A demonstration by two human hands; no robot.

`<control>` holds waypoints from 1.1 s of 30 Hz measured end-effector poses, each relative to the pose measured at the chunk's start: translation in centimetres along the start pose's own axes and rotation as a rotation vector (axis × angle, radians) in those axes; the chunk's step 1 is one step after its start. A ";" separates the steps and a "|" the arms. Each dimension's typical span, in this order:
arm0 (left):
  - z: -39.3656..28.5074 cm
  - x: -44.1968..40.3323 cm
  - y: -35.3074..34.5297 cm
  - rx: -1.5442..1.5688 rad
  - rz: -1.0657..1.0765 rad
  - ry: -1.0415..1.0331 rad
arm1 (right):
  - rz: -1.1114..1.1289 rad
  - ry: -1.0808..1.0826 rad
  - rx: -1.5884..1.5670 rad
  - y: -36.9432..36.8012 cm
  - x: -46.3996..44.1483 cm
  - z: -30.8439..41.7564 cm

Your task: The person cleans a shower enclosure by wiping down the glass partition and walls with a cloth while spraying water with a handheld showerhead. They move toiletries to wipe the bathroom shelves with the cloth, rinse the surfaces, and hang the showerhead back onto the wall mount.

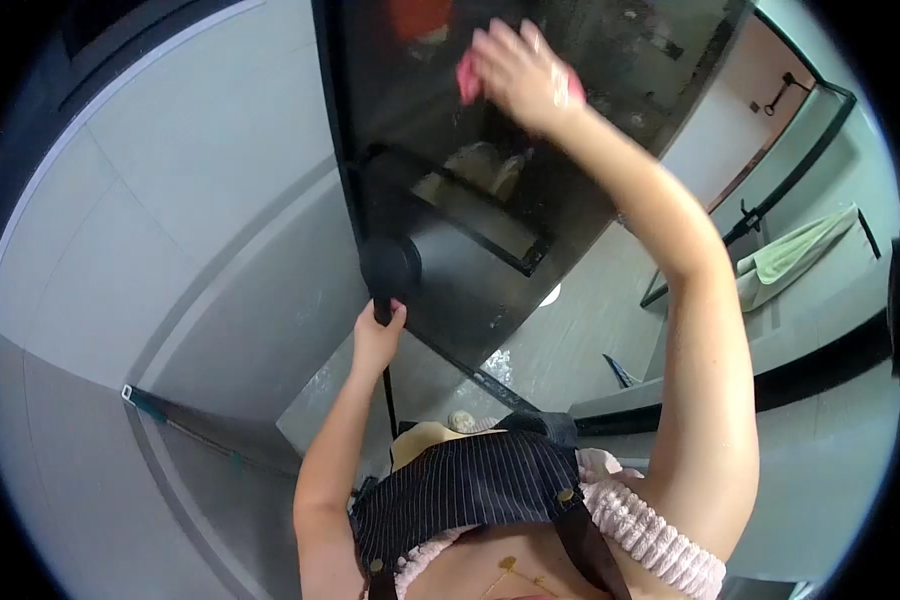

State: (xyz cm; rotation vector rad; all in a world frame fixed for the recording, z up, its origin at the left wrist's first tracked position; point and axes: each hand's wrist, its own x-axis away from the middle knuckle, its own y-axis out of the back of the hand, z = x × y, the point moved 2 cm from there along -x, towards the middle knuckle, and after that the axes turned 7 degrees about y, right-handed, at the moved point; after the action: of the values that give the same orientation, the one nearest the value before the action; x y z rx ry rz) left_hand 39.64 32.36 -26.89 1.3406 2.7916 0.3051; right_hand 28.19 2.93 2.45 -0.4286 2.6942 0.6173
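My right hand (525,80) presses a pink cloth (468,78) flat against a dark glass panel (570,150), high up in the view; pink also shows at the wrist side of the palm. Lower down, my left hand (380,325) is wrapped round the handle of a round black shower head (390,265), beside the panel's black edge frame. A black rectangular handle (470,225) shows on the glass below my right hand.
Grey tiled wall (210,190) rises at the left, with a green-and-grey pole (190,430) low against it. At the right, a pale green towel (795,255) hangs near a black-framed glass door. The floor (560,340) looks wet.
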 end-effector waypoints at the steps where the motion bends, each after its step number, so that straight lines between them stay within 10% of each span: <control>1: -0.2 0.0 0.0 -0.003 -0.012 0.019 | -0.127 -0.049 0.017 -0.5 -2.0 -1.8; 6: 0.4 0.5 0.8 0.061 -0.113 0.053 | 0.406 -0.262 -0.443 1.7 -11.6 -0.1; 7: 0.4 0.8 0.7 0.062 -0.128 0.068 | 0.142 -0.580 -0.687 -6.6 -10.8 3.3; 9: 0.7 1.4 0.6 0.013 -0.125 0.112 | -0.111 -0.074 -0.708 -12.7 -7.7 11.1; 12: 2.4 1.7 0.5 0.063 -0.127 0.096 | -0.100 -0.083 -0.874 -14.0 0.5 21.5; 13: 2.7 1.6 0.6 0.066 -0.141 0.101 | 0.258 0.010 -1.085 -14.1 3.4 23.5; 14: 3.1 1.5 0.9 0.063 -0.150 0.122 | 0.023 -0.187 -1.173 -10.8 6.5 24.7; 19: 4.3 -0.5 1.5 0.042 -0.184 0.155 | 0.233 -0.304 -1.073 -2.2 14.8 22.4; 33: 3.3 -5.7 2.7 0.009 -0.320 0.150 | 0.319 0.045 -0.759 -21.0 -7.4 29.0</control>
State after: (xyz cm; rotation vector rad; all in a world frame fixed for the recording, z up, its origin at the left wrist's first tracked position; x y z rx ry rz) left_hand 45.67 30.17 -29.94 0.8831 3.0701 0.3947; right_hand 49.87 -0.07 -26.77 -0.1804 2.4908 1.7463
